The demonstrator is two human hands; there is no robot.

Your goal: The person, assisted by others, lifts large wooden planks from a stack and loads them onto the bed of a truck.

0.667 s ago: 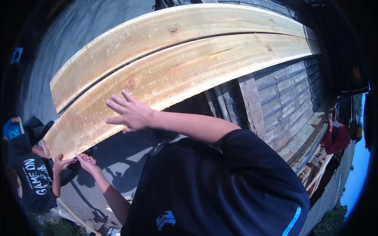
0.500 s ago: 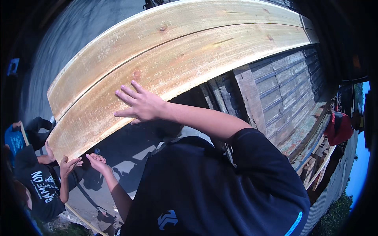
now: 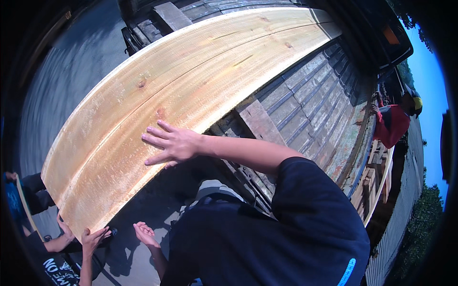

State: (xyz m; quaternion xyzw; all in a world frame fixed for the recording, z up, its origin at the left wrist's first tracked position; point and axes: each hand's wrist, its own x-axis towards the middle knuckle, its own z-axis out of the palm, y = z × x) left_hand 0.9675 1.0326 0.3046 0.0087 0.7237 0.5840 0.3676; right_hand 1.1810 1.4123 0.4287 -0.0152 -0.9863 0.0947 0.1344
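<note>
Two pale wooden planks (image 3: 200, 66) lie edge to edge, a thin seam between them. Palm down with fingers spread, my right hand (image 3: 174, 144) rests on the nearer plank, a little below a reddish knot. My left hand (image 3: 144, 234) hangs beside the plank's left end, apart from it, with its fingers curled and nothing visible in them. Another person's hands (image 3: 93, 238) touch the end corner of the nearer plank at the lower left.
Under the planks is a truck bed (image 3: 305, 95) with ribbed, worn flooring and a crosspiece (image 3: 260, 119). Someone in red (image 3: 393, 126) stands beyond its right side, near stacked timber (image 3: 372, 183). Another person (image 3: 36, 190) is at the far left with a thin strip.
The dark gap between the planks has narrowed to a thin seam. In view, the planks' far end has shifted left, showing more truck bed. My right hand stays flat on the wood.
</note>
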